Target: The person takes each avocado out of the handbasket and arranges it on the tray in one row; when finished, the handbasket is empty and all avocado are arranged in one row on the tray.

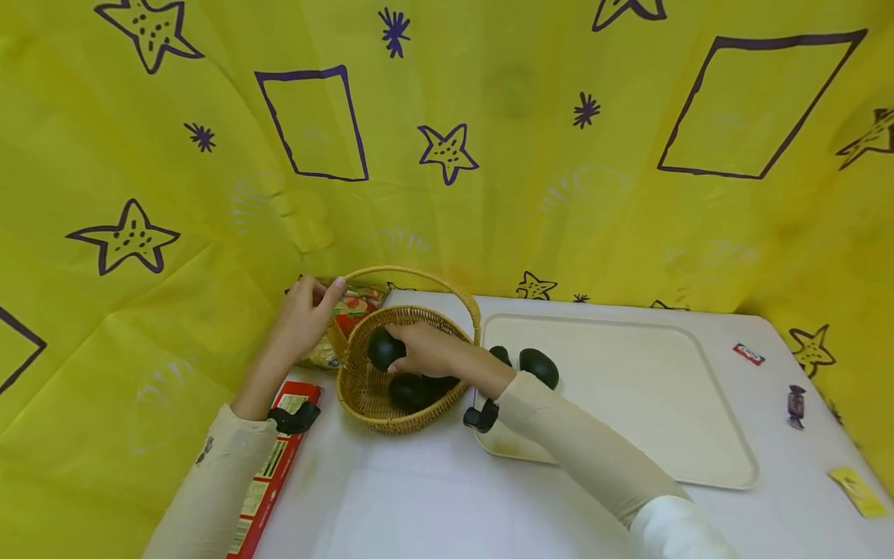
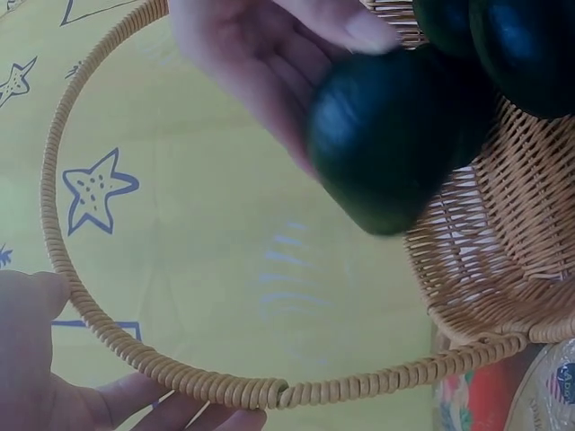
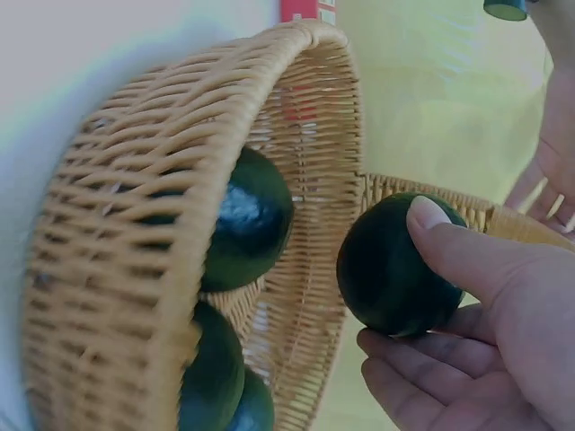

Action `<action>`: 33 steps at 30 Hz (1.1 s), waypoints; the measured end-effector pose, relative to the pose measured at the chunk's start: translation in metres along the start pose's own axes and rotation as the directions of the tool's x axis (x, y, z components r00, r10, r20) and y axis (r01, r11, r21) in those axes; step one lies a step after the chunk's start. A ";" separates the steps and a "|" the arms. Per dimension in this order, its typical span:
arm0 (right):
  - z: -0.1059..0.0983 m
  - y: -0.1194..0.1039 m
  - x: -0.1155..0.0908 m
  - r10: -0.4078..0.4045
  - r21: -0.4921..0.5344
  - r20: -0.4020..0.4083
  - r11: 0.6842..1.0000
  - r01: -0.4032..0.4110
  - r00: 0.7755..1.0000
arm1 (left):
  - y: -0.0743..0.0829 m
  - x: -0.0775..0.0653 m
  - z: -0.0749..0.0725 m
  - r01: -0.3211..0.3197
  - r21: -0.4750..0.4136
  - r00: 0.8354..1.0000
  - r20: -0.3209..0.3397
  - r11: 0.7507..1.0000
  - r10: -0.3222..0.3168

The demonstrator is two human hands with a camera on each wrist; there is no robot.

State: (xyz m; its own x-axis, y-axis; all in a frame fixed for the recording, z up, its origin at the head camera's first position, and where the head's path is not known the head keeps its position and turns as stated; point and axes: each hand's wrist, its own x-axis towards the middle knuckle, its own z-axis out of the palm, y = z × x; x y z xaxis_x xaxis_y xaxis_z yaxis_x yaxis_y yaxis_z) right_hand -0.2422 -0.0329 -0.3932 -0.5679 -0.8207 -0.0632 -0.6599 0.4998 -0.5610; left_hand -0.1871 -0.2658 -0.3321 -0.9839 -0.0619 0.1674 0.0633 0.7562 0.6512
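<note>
My right hand (image 1: 429,349) holds a dark green avocado (image 1: 382,349) over the wicker basket (image 1: 398,425), between the thumb and the fingers. Several more avocados (image 3: 250,220) lie inside the basket, partly hidden behind its woven wall in the right wrist view. At the basket's left, my left hand (image 1: 303,314) grips the tall wrapped handle (image 2: 180,375), thumb on one side and fingers behind it. Right of the basket, two avocados (image 1: 539,367) sit at the left end of a cream tray (image 1: 628,396), one of them partly covered by my right arm.
A long red box (image 1: 279,458) lies along the table's left side. Shiny packets (image 1: 354,307) stand behind the basket's left. Along the right side are a small red wrapped sweet (image 1: 749,354), a purple wrapped candy (image 1: 795,407) and a yellow packet (image 1: 859,492). A yellow patterned cloth (image 1: 447,217) hangs behind.
</note>
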 end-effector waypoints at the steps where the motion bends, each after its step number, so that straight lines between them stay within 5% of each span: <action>1: -0.001 0.001 -0.005 -0.008 0.007 -0.016 1.000 0.009 1.000 | 0.000 0.000 0.000 0.000 -0.002 1.000 -0.001 1.000 0.000; 20: -0.014 0.008 -0.150 -0.006 0.089 -0.154 0.996 0.020 0.988 | -0.003 -0.002 -0.004 -0.015 0.004 1.000 0.014 1.000 0.015; 28: -0.013 0.061 -0.197 0.035 0.083 -0.327 0.997 -0.008 0.944 | 0.001 -0.001 -0.003 -0.021 0.007 1.000 0.015 1.000 0.021; 33: -0.015 0.097 -0.223 0.121 0.090 -0.407 0.992 -0.092 0.905 | 0.001 0.000 -0.002 -0.020 0.013 1.000 0.010 1.000 0.019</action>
State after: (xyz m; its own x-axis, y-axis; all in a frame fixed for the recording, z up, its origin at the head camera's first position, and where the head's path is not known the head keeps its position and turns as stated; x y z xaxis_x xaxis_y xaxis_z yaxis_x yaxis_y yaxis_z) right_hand -0.1868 0.2030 -0.4207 -0.7941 -0.5701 0.2109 -0.5580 0.5462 -0.6247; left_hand -0.1866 -0.2659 -0.3298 -0.9842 -0.0403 0.1723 0.0804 0.7656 0.6383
